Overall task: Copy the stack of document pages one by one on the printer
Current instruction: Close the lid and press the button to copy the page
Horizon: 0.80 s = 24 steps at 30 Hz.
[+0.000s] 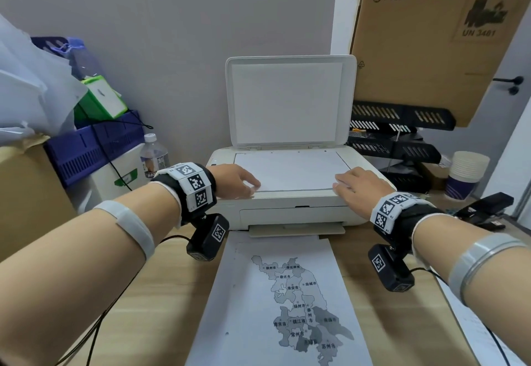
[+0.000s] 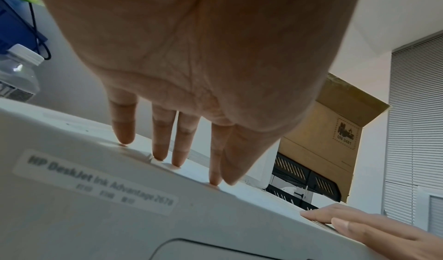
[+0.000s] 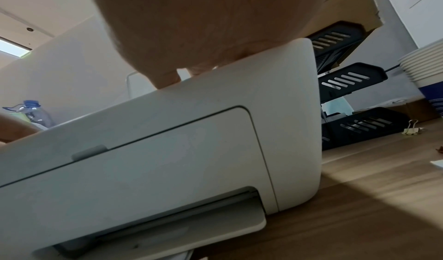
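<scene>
A white printer point(image 1: 287, 213) stands on the wooden desk with its scanner lid point(image 1: 290, 101) raised. A blank-looking white page point(image 1: 293, 168) lies flat on the scanner glass. My left hand point(image 1: 241, 183) rests at the page's front left corner, its straight fingers point(image 2: 160, 150) touching the printer top point(image 2: 95, 216). At the front right corner my right hand point(image 1: 349, 186) lies with fingers extended on the page edge. A printed map sheet point(image 1: 281, 302) lies on the desk in front of the output tray point(image 3: 167, 233).
Black stacked letter trays point(image 1: 402, 135) stand right of the printer, under a tilted cardboard box point(image 1: 431, 35). Stacked paper cups point(image 1: 465, 176) and a black stapler point(image 1: 485, 207) sit at the right. Blue crates point(image 1: 94, 144), a water bottle point(image 1: 153, 154) and boxes crowd the left.
</scene>
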Each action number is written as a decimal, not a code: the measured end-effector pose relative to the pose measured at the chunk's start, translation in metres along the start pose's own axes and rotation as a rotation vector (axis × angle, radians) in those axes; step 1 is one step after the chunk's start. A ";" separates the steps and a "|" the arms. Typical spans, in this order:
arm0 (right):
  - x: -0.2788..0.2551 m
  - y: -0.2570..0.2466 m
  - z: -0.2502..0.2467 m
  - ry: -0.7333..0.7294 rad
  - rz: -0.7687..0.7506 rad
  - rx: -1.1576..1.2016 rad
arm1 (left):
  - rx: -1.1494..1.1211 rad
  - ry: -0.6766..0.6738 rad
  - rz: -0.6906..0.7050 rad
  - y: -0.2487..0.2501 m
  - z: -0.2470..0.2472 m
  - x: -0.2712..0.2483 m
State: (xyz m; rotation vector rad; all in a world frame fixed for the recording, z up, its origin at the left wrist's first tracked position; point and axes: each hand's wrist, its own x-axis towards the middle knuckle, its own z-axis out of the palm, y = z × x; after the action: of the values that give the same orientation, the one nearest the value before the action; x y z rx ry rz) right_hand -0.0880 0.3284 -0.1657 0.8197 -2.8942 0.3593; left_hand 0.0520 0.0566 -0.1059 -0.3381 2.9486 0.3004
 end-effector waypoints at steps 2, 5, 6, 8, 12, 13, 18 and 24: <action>0.000 0.000 0.000 -0.005 -0.008 -0.003 | -0.011 -0.016 0.005 0.000 -0.003 -0.002; 0.001 -0.001 -0.005 -0.020 -0.012 -0.039 | -0.036 -0.047 0.007 -0.001 -0.007 -0.001; 0.001 -0.004 -0.008 -0.024 -0.011 -0.055 | -0.045 -0.055 0.009 -0.003 -0.009 0.000; 0.004 -0.010 -0.016 -0.011 -0.015 -0.069 | -0.067 -0.063 0.015 -0.006 -0.013 0.004; 0.023 -0.033 -0.039 0.050 -0.069 0.033 | -0.239 -0.006 0.034 -0.017 -0.035 0.018; 0.030 -0.040 -0.045 0.068 -0.089 0.069 | -0.318 0.049 0.019 -0.021 -0.043 0.026; 0.075 -0.077 -0.077 0.110 -0.128 0.206 | -0.853 0.433 -0.137 -0.041 -0.088 0.082; 0.118 -0.104 -0.104 0.165 -0.144 0.182 | -1.290 0.429 -0.067 -0.037 -0.117 0.128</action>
State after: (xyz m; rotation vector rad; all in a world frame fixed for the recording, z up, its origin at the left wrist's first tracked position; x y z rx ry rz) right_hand -0.1283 0.2095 -0.0249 0.9690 -2.6605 0.6493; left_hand -0.0784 -0.0302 -0.0224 -0.6701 2.5948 2.3143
